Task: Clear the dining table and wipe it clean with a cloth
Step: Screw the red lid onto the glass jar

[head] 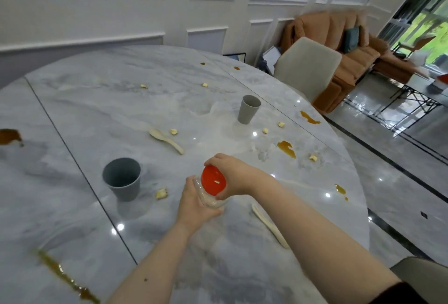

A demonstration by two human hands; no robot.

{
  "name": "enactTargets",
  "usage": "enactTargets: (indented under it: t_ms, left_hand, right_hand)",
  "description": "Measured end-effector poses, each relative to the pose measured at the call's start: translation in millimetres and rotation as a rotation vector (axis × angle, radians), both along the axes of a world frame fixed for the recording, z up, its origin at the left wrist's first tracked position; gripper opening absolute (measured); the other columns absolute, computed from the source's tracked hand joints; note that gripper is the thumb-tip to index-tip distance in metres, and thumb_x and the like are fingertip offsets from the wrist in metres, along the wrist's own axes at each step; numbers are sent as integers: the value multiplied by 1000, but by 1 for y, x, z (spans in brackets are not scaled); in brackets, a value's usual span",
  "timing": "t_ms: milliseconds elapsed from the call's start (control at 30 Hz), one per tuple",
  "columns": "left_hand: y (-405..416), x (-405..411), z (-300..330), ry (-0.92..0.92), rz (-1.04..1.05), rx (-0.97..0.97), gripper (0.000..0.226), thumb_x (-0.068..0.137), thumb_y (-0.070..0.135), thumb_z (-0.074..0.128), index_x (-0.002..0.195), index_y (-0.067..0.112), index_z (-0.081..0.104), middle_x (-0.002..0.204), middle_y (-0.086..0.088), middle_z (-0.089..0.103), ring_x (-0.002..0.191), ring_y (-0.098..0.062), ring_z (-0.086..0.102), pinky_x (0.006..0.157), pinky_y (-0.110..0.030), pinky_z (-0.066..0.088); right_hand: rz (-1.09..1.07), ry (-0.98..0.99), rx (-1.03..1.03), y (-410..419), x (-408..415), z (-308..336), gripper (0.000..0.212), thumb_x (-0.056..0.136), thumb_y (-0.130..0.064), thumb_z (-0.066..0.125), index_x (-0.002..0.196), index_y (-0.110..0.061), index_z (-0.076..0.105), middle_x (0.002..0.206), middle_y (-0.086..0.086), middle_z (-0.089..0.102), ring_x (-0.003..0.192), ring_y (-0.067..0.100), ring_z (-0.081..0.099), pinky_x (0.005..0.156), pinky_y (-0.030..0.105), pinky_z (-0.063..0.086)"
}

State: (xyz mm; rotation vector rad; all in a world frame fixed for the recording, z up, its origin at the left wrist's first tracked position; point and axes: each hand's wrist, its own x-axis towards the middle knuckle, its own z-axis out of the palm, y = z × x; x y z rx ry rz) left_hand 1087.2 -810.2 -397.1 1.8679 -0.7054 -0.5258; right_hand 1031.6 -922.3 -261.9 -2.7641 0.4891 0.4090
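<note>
My right hand (234, 174) grips a red bowl (214, 181), tilted with its inside facing me and a small crumb in it. My left hand (196, 200) holds a clear glass or plastic container (213, 203) just under the bowl, above the grey marble table (121, 100). On the table stand a blue-grey cup (122, 179) to the left and a beige cup (249, 109) further back. A cream spoon (166, 140) lies in the middle, another cream spoon (269, 226) under my right forearm. Brown sauce stains (287, 149) and food crumbs (161, 193) are scattered over the top.
A beige chair (306, 68) stands at the table's far right edge, another chair's back (421, 269) at the bottom right. Beyond are an orange sofa (339, 44), a glossy tiled floor (400, 139) and a white panelled wall. A long brown spill (65, 277) runs along the near left edge.
</note>
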Motion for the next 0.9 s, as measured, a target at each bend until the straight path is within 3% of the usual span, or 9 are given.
enactTargets:
  t_ms: [200, 433, 900]
  left_hand:
    - [1, 4, -10, 64, -16, -14, 91, 34, 47, 90, 103, 31, 34, 102, 6, 55, 94, -13, 60, 72, -40, 56]
    - [3, 5, -7, 61, -35, -18, 93, 36, 49, 89, 109, 34, 33, 107, 10, 52, 99, -10, 58, 79, -37, 55]
    - [5, 5, -5, 65, -42, 7, 91, 34, 44, 85, 107, 32, 32, 105, 10, 51, 98, -12, 55, 77, -37, 54]
  right_hand:
    - [-8, 32, -36, 4, 3, 3, 84, 67, -32, 81, 139, -23, 37, 134, -1, 44, 122, 20, 45, 97, 35, 47]
    - [-55, 38, -26, 9, 6, 4, 85, 67, -33, 81, 139, -22, 38, 132, -1, 46, 120, 20, 46, 96, 34, 47]
    - [-137, 52, -35, 15, 8, 4, 83, 65, -31, 82, 136, -21, 39, 129, 0, 48, 119, 21, 46, 92, 32, 48]
